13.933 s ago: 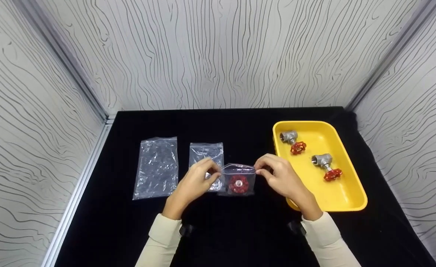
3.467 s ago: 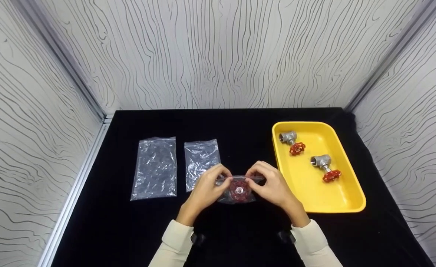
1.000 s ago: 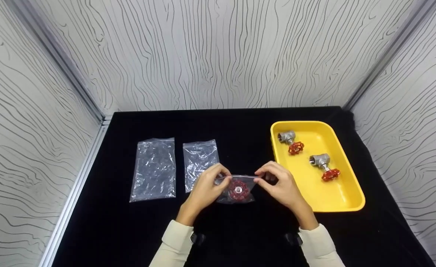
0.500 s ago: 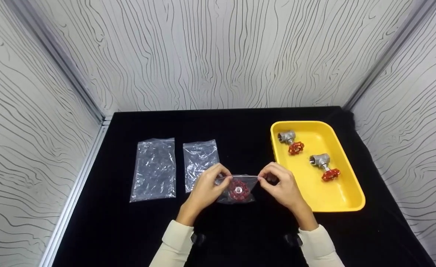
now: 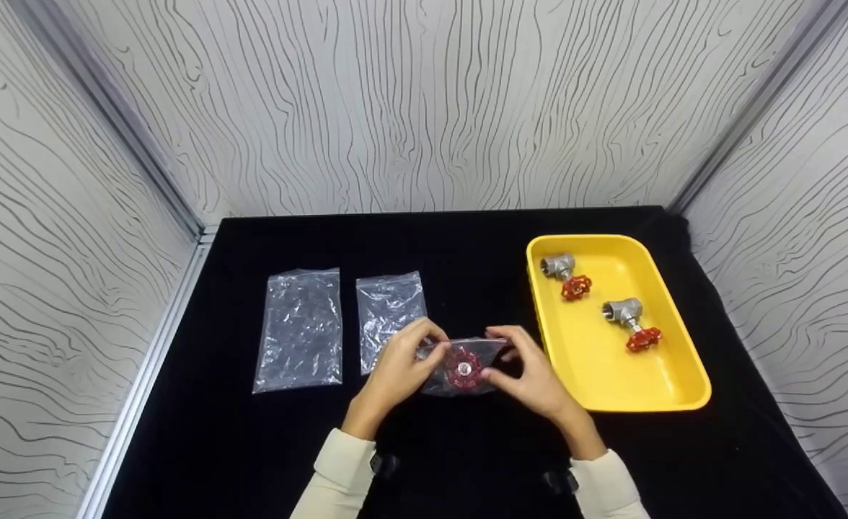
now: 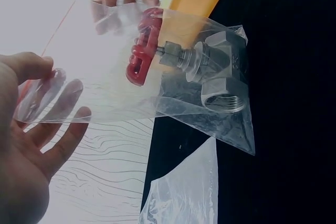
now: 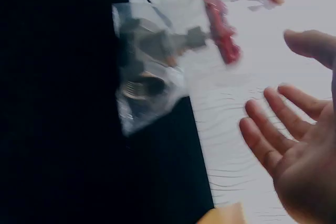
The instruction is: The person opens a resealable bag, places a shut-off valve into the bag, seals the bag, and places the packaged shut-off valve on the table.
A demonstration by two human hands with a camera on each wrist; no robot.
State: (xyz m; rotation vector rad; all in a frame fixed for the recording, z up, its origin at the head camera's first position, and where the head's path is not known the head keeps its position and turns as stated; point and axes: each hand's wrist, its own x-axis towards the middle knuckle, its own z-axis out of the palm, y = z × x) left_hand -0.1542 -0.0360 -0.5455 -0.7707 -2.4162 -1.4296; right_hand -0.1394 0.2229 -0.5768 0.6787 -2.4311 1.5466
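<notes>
A clear zip bag (image 5: 435, 383) stands on the black cloth with a metal valve (image 6: 228, 69) inside; its red handwheel (image 5: 465, 369) points up. With thumb and fingers, my left hand (image 5: 399, 364) pinches the bag's zip edge at the left corner. The right hand (image 5: 532, 378) is by the bag's right side, thumb and fingers apart. In the right wrist view that same hand (image 7: 294, 145) has its fingers spread and holds nothing, a gap between it and the plastic. From the left wrist camera, the valve's threaded opening shows through the film.
A yellow tray (image 5: 590, 367) on the right holds two more valves, one at the back (image 5: 564, 268) and one nearer (image 5: 626, 314). Two flat clear zip bags lie to the left, a smaller bag (image 5: 391, 310) and a larger bag (image 5: 298, 331). Patterned panels surround the table.
Over the last half second my right hand let go of the zip's right corner, spread and shifted slightly left. The left hand kept its pinch. Earlier, both hands held the zip edge.
</notes>
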